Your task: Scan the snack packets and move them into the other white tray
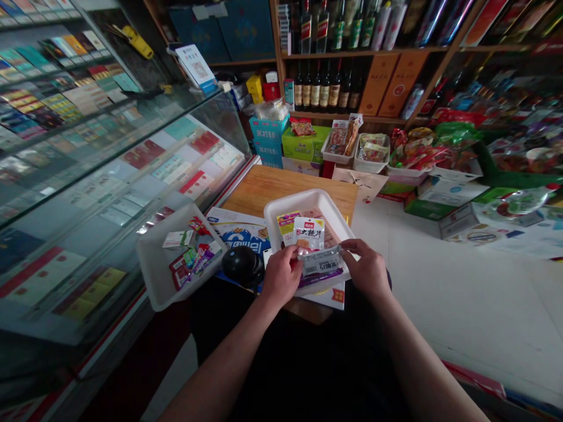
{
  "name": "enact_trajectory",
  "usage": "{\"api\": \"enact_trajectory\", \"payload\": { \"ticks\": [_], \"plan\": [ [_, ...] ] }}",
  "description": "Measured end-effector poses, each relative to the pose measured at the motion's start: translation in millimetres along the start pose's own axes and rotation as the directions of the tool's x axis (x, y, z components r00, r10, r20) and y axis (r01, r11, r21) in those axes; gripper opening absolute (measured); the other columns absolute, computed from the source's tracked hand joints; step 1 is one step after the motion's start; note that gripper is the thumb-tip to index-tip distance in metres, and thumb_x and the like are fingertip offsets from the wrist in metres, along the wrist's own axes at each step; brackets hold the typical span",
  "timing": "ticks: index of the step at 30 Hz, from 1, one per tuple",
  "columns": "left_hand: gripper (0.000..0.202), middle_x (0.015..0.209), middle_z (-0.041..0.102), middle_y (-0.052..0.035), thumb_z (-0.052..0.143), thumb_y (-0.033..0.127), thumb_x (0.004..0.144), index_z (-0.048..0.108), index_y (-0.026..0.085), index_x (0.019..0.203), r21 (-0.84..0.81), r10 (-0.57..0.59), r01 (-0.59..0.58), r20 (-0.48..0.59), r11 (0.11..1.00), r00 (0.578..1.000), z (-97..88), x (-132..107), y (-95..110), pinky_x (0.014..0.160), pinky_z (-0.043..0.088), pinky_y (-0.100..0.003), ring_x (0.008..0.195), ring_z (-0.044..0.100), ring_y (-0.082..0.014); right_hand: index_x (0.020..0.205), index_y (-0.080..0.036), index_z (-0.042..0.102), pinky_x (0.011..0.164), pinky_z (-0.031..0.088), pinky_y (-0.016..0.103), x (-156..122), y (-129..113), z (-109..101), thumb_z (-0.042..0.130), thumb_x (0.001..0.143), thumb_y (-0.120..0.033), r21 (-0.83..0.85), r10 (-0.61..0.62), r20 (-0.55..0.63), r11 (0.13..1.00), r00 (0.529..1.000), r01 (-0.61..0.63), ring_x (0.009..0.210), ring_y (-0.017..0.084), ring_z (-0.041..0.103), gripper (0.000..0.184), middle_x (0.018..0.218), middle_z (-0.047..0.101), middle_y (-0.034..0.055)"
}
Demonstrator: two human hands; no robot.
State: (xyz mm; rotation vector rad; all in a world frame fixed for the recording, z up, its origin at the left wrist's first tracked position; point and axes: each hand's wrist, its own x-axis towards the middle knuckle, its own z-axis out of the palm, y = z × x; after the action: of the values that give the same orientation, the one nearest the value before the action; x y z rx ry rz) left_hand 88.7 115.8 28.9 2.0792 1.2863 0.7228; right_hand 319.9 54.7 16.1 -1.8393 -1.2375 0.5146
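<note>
Between my two hands is a silver snack packet (320, 264), its printed back with a barcode facing up. My left hand (284, 272) pinches its left end, and my right hand (364, 265) grips its right end. Under it stands a white plastic tray (275, 205) holding several snack packets. A white and red packet (309, 233) and a yellow and purple one (288, 225) lie in that tray, with a purple edge showing below the silver packet. Left of my left hand sits a rounded black device (241, 265) on a blue and white carton (224, 218).
A second white tray (153, 281) with several small snacks stands at the left, beside the glass display counter (145, 158). Both trays are near a wooden table (250, 181). Shelves with bottles (321, 88) line the back. Snack baskets (373, 155) and cartons (466, 225) stand at the right.
</note>
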Motion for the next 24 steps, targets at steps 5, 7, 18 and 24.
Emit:
{"api": "enact_trajectory", "payload": {
  "ticks": [5, 7, 18, 24],
  "plan": [
    [0.034, 0.122, 0.072, -0.0080, 0.062, 0.020, 0.092, 0.060, 0.024, 0.126, 0.003, 0.023, -0.023, -0.047, 1.000, 0.999, -2.2, -13.2, 1.2, 0.104, 0.052, -0.043, 0.115, 0.067, -0.0251, 0.103, -0.024, 0.074, 0.091, 0.055, 0.040, -23.3, -6.1, 1.5, 0.059, 0.090, -0.039, -0.023, -0.026, -0.142, 0.999, 0.990, 0.023, 0.095, 0.027, 0.073, 0.024, 0.105, 0.078, 0.0074],
    [0.036, 0.126, 0.070, -0.0092, 0.060, 0.021, 0.094, 0.058, 0.025, 0.130, 0.014, 0.055, -0.054, -0.079, 0.998, 0.995, -2.5, -22.1, 2.1, 0.106, 0.050, -0.044, 0.119, 0.065, -0.0254, 0.100, -0.025, 0.074, 0.090, 0.056, 0.038, -35.2, -8.3, 4.8, 0.058, 0.092, -0.039, 0.029, -0.019, -0.129, 0.999, 0.991, 0.023, 0.093, 0.026, 0.073, 0.024, 0.105, 0.078, 0.0068],
    [0.030, 0.122, 0.072, -0.0092, 0.057, 0.023, 0.096, 0.063, 0.026, 0.125, -0.037, 0.269, -0.276, -0.141, 0.960, 0.953, 1.2, -80.5, 11.0, 0.104, 0.052, -0.044, 0.119, 0.065, -0.0248, 0.099, -0.024, 0.075, 0.088, 0.055, 0.035, -55.4, -0.9, 24.2, 0.061, 0.089, -0.040, 0.077, -0.023, -0.101, 0.997, 0.995, 0.031, 0.092, 0.024, 0.072, 0.024, 0.100, 0.078, 0.0053],
    [0.029, 0.118, 0.074, -0.0092, 0.060, 0.021, 0.094, 0.065, 0.025, 0.122, -0.072, 0.331, -0.345, -0.156, 0.936, 0.930, -6.5, -106.4, 12.9, 0.101, 0.053, -0.046, 0.113, 0.067, -0.0249, 0.099, -0.022, 0.075, 0.083, 0.054, 0.036, -57.8, -7.4, 26.1, 0.061, 0.086, -0.042, 0.043, -0.013, -0.115, 0.999, 0.993, 0.018, 0.084, 0.024, 0.071, 0.028, 0.097, 0.078, 0.0066]
  ]
}}
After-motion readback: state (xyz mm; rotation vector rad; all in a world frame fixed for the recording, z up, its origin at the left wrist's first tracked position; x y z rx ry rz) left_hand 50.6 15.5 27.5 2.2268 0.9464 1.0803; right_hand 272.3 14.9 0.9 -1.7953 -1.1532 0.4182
